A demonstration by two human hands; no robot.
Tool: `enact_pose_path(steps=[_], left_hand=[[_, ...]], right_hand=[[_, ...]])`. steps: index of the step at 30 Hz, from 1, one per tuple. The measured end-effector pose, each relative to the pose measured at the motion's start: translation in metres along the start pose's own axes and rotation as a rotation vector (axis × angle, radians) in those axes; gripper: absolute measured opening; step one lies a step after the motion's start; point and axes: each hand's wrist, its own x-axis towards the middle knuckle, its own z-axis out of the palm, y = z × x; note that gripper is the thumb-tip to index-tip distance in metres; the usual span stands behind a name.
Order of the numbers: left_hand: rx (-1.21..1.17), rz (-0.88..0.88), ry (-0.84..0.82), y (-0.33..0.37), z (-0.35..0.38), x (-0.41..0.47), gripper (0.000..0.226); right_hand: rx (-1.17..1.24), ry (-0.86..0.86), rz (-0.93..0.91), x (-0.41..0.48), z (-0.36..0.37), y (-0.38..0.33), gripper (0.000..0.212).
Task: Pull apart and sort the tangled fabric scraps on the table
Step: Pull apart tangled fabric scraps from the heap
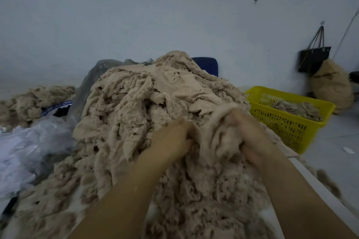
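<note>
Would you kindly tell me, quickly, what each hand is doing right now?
The left hand grips the clump of beige scraps.
The right hand, blurred, grips the same clump.

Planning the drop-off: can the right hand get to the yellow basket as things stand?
Probably yes. The right hand, gripping a clump of scraps, is on the right flank of the pile; the yellow basket stands just beyond, open-topped, nothing between them.
</note>
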Motion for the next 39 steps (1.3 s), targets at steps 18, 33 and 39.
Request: enact_pose_path(steps=[18,33,39], left_hand=[[-1.746,-0.339,0.530,-0.025,-0.054,-0.015,0.021],[-0.902,0.000,0.171,-0.001,-0.027,-0.021,0.045],[-1.748,-0.264,0.299,-0.027,-0.041,-0.027,0.029]], right_hand=[[-0.955,0.092,-0.358,0.002,0.006,0.039,0.028],[-0.954,-0.118,-0.524,-0.012,0.041,0.019,0.017],[-1.136,0.079,-0.348,0.001,0.008,0.034,0.029]])
